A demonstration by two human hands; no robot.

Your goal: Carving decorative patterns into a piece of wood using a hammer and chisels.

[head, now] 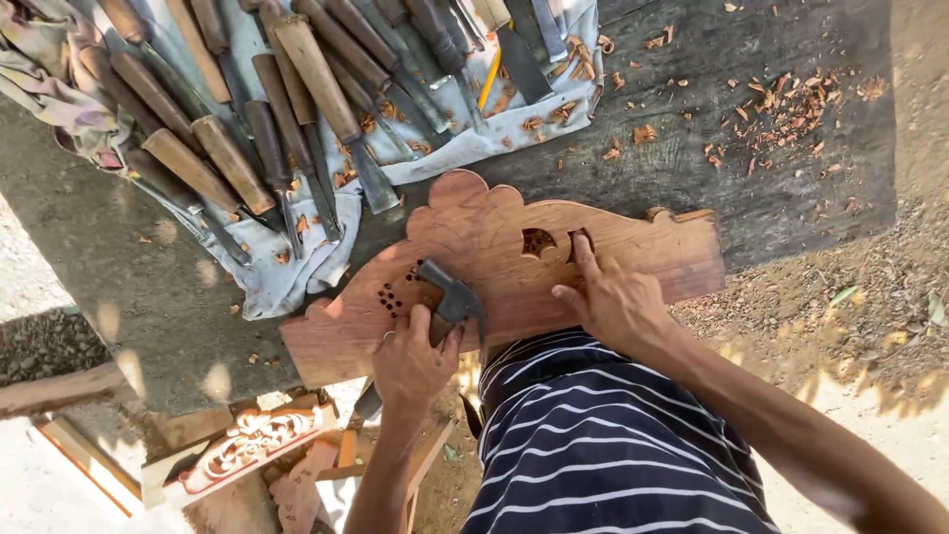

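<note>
Left hand on hammer, right hand pressing panel

Left hand (pixel 410 364) is clamped around the handle of a hammer (pixel 447 297). The dark head lies on the wood just right of a cluster of small drilled holes (pixel 395 295), and the handle runs down-left, off the near edge and under the palm

Right hand (pixel 615 302) holds nothing. It lies flat on the panel with fingers apart, index finger stretched up to the edge of a cut-out (pixel 576 240); a second cut-out (pixel 539 240) sits just left of it

The panel (pixel 474 222), reddish wood with a scalloped top edge, lies on the bench (pixel 791 188) right in front of the body. Its long axis runs left-right, the right end a bit farther away, and the near edge overhangs the bench toward the striped shirt (pixel 593 455)

Key relation: hammer head is left of the cut-outs and well apart from the right hand's fingers. The drilled holes are nearest the left hand, the cut-outs nearest the right

Beyond the panel, up-left, a row of wooden-handled chisels (pixel 237 148) lies on a grey cloth (pixel 287 282), handles pointing away, nearer the left hand. Wood chips (pixel 791 104) are scattered on the bench to the upper right. Below the bench at lower left there's a carved piece (pixel 247 440) with pale scrollwork
</note>
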